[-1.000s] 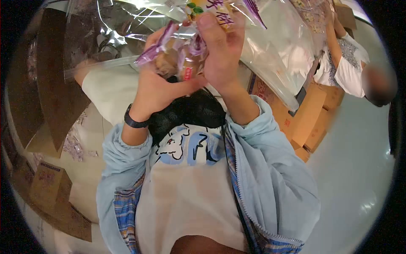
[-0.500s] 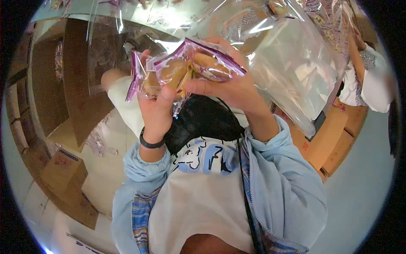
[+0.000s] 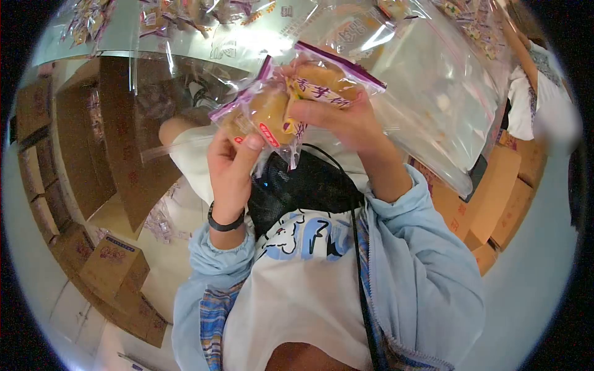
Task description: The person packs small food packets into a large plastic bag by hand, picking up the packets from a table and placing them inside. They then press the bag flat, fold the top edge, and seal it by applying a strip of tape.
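Note:
Between my hands are several wrapped pastries [image 3: 268, 111], golden-brown and round, in clear film with purple edges. My left hand [image 3: 233, 162] grips the left ones from below, thumb over the lower edge of the wrappers. My right hand [image 3: 346, 123] pinches another wrapped pastry [image 3: 322, 80] with printed characters, its thumb pressed on the front. The packets overlap and touch in the middle, and the fingers behind them are partly hidden. Beyond the right hand lies a pile of large clear plastic bags [image 3: 433, 105].
More wrapped packets [image 3: 179, 15] lie on the light table [image 3: 124, 40] ahead. Cardboard boxes stand at left [image 3: 114, 263] and right [image 3: 495, 198]. On the left floor are loose wrapped packets [image 3: 159, 224]. Another person's white clothing [image 3: 523, 102] shows at far right.
Both hands have shifted with the packets, which now fan out and show more of their printed fronts. My right hand's pastry sits slightly higher and farther right. The camera view has shifted a little.

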`<action>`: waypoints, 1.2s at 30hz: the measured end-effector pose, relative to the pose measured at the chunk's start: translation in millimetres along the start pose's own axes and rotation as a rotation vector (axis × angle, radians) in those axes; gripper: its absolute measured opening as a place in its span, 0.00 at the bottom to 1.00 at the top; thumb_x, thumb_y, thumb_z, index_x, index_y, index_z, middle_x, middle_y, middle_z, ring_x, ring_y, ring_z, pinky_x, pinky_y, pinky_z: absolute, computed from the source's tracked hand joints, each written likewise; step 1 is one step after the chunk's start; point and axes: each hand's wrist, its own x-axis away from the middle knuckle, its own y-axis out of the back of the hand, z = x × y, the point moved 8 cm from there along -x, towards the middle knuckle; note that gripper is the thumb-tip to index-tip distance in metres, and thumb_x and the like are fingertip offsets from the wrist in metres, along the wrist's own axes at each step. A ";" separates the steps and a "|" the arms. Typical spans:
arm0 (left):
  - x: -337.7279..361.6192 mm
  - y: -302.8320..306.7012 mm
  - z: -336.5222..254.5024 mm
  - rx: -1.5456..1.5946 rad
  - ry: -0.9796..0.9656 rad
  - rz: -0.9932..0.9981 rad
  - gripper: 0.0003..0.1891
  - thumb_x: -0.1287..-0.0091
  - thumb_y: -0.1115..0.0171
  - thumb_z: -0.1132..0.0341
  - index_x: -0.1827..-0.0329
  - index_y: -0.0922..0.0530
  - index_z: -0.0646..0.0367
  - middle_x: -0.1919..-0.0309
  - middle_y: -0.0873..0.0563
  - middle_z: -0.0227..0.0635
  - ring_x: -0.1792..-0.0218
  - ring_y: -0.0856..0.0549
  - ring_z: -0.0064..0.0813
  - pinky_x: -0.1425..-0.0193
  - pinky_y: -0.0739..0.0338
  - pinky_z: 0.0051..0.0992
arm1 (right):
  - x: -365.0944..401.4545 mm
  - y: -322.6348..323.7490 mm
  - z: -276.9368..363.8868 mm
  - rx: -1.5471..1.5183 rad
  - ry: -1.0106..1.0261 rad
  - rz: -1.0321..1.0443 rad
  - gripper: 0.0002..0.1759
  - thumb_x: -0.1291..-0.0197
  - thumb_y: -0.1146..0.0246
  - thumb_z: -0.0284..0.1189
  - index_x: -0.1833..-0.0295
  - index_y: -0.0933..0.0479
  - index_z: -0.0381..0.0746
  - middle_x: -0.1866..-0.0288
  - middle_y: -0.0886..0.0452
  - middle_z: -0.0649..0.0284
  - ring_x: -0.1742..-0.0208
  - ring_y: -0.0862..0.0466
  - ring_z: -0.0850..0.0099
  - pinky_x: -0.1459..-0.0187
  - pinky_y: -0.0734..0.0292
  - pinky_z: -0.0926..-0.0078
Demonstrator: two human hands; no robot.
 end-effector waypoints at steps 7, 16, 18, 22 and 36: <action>10.2 14.2 -62.1 -0.619 -0.532 -0.399 0.43 0.52 0.14 0.73 0.29 0.24 0.61 0.46 0.20 0.33 0.47 0.20 0.26 0.38 0.24 0.27 | -3.7 1.3 -15.0 -0.463 0.101 -0.040 0.23 0.36 0.29 0.17 0.36 0.21 0.34 0.43 0.13 0.59 0.44 0.12 0.66 0.40 0.15 0.62; 2.9 26.4 -55.4 -0.576 -0.472 -0.405 0.45 0.51 0.13 0.73 0.30 0.31 0.62 0.46 0.22 0.35 0.42 0.21 0.27 0.39 0.22 0.29 | -5.1 4.5 -10.7 -0.245 0.137 -0.133 0.37 0.43 0.20 0.22 0.31 0.31 0.36 0.40 0.17 0.62 0.40 0.16 0.71 0.38 0.17 0.69; 3.2 28.5 -47.3 -0.293 -0.305 -0.392 0.47 0.50 0.13 0.74 0.28 0.35 0.61 0.44 0.22 0.36 0.41 0.21 0.27 0.40 0.20 0.28 | -5.4 2.8 -9.7 -0.202 0.093 -0.138 0.41 0.46 0.18 0.23 0.30 0.33 0.37 0.41 0.18 0.63 0.40 0.17 0.72 0.38 0.19 0.69; 1.4 31.9 -56.5 -0.279 -0.453 -0.397 0.44 0.44 0.21 0.79 0.26 0.38 0.61 0.38 0.25 0.38 0.40 0.21 0.29 0.40 0.19 0.27 | 3.8 -16.6 33.8 0.320 0.328 -0.205 0.41 0.48 0.15 0.26 0.33 0.33 0.34 0.41 0.19 0.60 0.39 0.17 0.72 0.38 0.19 0.71; -2.8 19.2 -53.7 -0.040 -0.355 0.021 0.47 0.44 0.20 0.78 0.24 0.42 0.59 0.34 0.23 0.40 0.31 0.21 0.36 0.32 0.21 0.37 | -7.0 -67.5 39.3 0.302 0.304 0.005 0.41 0.45 0.16 0.30 0.35 0.36 0.35 0.39 0.19 0.52 0.39 0.17 0.70 0.40 0.18 0.71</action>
